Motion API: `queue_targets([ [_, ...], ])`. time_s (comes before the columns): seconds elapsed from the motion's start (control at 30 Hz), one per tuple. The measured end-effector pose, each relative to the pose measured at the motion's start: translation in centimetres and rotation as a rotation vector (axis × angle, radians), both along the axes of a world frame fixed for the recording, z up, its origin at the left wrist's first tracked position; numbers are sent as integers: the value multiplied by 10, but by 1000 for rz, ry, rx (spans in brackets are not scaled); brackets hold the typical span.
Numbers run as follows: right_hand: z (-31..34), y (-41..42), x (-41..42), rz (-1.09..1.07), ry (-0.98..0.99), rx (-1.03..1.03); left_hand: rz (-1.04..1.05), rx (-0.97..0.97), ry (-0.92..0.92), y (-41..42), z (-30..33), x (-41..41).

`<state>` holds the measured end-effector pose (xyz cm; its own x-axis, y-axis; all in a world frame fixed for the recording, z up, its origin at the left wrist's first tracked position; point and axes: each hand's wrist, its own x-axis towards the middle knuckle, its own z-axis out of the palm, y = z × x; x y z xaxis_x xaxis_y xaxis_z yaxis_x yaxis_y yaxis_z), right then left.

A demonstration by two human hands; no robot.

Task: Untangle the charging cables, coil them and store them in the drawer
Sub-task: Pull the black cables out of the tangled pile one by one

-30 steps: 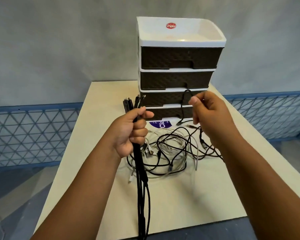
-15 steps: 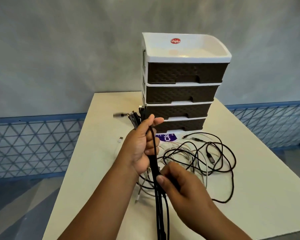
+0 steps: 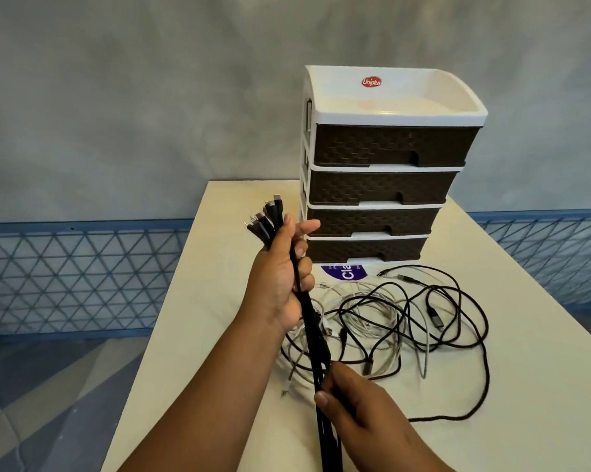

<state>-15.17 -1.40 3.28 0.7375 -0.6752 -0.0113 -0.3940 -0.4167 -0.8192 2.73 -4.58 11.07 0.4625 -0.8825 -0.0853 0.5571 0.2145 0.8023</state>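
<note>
My left hand (image 3: 280, 281) grips a bundle of black cables (image 3: 312, 332) near its plug ends, which stick up above my fist. The bundle hangs straight down past the table's front edge. Lower down, my right hand (image 3: 358, 417) holds the same bundle between thumb and fingers. A tangle of black and white cables (image 3: 399, 325) lies on the table to the right of both hands. Behind it stands the drawer unit (image 3: 382, 165), white frame with four dark brown drawers, all closed.
The cream table (image 3: 219, 301) carries everything. A purple label (image 3: 345, 272) lies at the foot of the drawer unit. A blue lattice railing (image 3: 82, 274) runs behind the table on both sides, under a grey wall.
My right hand left a cable end near the drawers, came down and took hold of the black bundle below my left hand, then slid further down it. The released cable now lies on the table.
</note>
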Motion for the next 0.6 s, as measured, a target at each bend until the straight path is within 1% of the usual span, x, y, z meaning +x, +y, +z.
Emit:
queue_targets([
  [0.1, -5, 0, -1, 6, -5, 10, 4, -5, -11, 1, 4, 1],
  [0.2, -6, -6, -2, 3, -55, 43, -2, -22, -8, 1, 6, 0],
  [0.3, -6, -17, -11, -26, -105, 82, -42, -97, 96, -2, 14, 6],
  [0.33, -7, -23, -18, -23, -77, 52, -59, -127, 143, -2, 18, 10],
  [0.37, -8, -30, -28, -14, -10, -14, -80, -154, 183, -1, 21, 15],
  [0.43, -12, -47, -50, -15, 174, -202, -145, -209, 235, 2, 29, 26],
  [0.5, -18, -64, -78, -81, 286, -357, -208, -256, 226, 6, 33, 36],
  [0.6, -24, -86, -120, -187, 353, -527, -237, -263, 160, 11, 35, 48],
])
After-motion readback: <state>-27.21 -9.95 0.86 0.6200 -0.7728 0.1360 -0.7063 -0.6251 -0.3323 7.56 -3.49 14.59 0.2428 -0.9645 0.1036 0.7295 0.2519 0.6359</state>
